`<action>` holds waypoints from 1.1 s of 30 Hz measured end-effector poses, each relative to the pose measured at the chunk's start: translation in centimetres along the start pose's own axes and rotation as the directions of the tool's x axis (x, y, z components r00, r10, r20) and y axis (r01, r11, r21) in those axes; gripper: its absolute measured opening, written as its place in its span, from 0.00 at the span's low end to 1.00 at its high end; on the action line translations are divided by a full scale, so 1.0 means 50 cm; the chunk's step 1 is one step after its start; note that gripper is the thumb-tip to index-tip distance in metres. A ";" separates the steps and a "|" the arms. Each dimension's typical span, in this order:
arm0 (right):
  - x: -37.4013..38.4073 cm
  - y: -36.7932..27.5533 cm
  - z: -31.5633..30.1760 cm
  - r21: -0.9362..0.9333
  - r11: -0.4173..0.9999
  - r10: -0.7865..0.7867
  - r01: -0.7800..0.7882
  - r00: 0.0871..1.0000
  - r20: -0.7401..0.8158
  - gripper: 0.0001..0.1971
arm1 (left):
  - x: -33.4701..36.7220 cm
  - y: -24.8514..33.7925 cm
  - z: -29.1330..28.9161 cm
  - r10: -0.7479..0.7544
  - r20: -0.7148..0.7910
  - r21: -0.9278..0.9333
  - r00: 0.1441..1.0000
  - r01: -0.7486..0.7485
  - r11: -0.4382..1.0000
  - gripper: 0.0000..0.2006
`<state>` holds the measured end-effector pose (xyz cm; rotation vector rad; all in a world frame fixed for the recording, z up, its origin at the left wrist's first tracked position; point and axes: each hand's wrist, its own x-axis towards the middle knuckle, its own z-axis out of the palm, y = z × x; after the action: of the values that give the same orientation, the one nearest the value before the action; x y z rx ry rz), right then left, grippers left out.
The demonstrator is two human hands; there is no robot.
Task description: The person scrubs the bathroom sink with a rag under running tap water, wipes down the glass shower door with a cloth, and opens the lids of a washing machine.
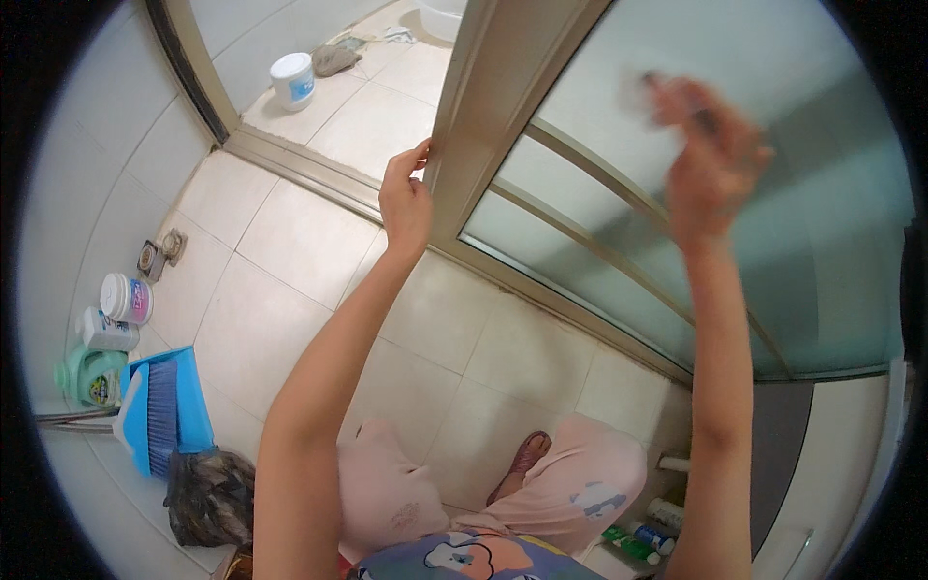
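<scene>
My left hand (406,200) grips the near edge of the sliding door's beige metal frame (474,126), fingers curled against it beside the doorway. Raised in front of the frosted glass pane (599,126) is my right hand (710,159), smeared by motion. Its fingers look closed around something dark and slim, too blurred to name. Whether that thing touches the glass cannot be seen. Two metal bars (590,164) cross the lower part of the pane.
Beyond the doorway stand a white tub (293,81) and a grey-brown cloth (336,60). Along the left wall are a blue dustpan (198,396) with a brush (162,416), several bottles and tubs, and a dark plastic bag (213,495). More bottles (633,546) lie at lower right.
</scene>
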<state>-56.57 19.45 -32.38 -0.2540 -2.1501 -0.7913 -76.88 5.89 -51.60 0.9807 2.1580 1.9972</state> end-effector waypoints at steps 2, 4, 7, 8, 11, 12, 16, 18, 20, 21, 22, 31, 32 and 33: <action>0.062 -0.008 -0.011 -0.103 0.995 -0.019 0.004 0.989 -0.148 0.17 | 0.002 -0.008 0.005 -0.034 0.006 -0.023 0.999 0.034 0.999 0.27; -0.008 -0.058 0.069 0.225 0.974 0.049 -0.020 0.991 -0.122 0.15 | 0.003 -0.019 0.003 -0.062 0.020 -0.036 0.998 0.063 0.997 0.27; -0.148 -0.174 0.143 0.449 0.891 -0.173 0.069 0.966 0.193 0.08 | -0.005 -0.020 0.005 -0.111 0.051 -0.121 0.993 0.116 0.986 0.26; -0.211 -0.194 0.173 0.342 0.899 -0.397 0.275 0.841 0.367 0.09 | -0.002 -0.019 0.013 -0.066 0.035 -0.080 0.997 0.069 0.994 0.25; -0.185 -0.189 0.166 0.349 0.840 -0.536 0.415 0.733 0.419 0.11 | 0.003 -0.017 -0.005 -0.052 0.023 -0.023 0.998 0.053 0.998 0.24; -0.132 -0.179 0.144 0.492 0.864 -0.230 -0.109 0.783 0.578 0.12 | 0.003 -0.020 -0.011 -0.086 0.040 -0.063 0.996 0.088 0.994 0.24; 0.042 -0.070 0.082 0.141 0.982 -0.103 0.129 0.979 -0.176 0.18 | 0.018 -0.019 -0.003 -0.019 0.070 -0.131 0.997 0.028 0.991 0.26; 0.013 -0.119 0.113 0.192 0.977 -0.052 0.090 0.980 -0.193 0.16 | 0.014 -0.009 -0.035 0.132 0.007 -0.091 0.991 -0.131 0.987 0.27; -0.073 -0.145 0.126 0.290 0.943 -0.191 0.164 0.980 0.065 0.14 | 0.003 0.059 -0.028 0.347 -0.051 0.052 0.937 -0.344 0.937 0.26; -0.099 -0.147 0.116 0.370 0.907 -0.301 0.202 0.924 0.234 0.13 | 0.003 0.097 -0.032 0.465 -0.030 0.161 0.885 -0.455 0.876 0.27; -0.100 -0.122 0.089 0.335 0.921 -0.289 0.200 0.926 0.242 0.13 | 0.012 0.115 -0.029 0.571 0.027 0.175 0.821 -0.566 0.806 0.27; -0.196 0.286 -0.332 -0.134 0.675 0.552 -0.726 0.617 -0.561 0.15 | 0.034 0.314 0.119 0.895 0.313 0.088 0.319 -0.948 0.307 0.31; -0.207 0.308 -0.344 0.049 0.520 0.643 -0.853 0.353 -0.680 0.16 | 0.036 0.327 0.131 0.895 0.317 0.091 0.313 -0.950 0.300 0.30; -0.175 0.264 -0.289 0.127 0.471 0.696 -0.873 0.280 -0.661 0.17 | 0.040 0.334 0.138 0.902 0.313 0.097 0.299 -0.954 0.282 0.30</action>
<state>-36.19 21.60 -26.16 -0.9859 -0.9719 -0.4182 -68.57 12.42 -36.83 2.9343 1.8338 1.6204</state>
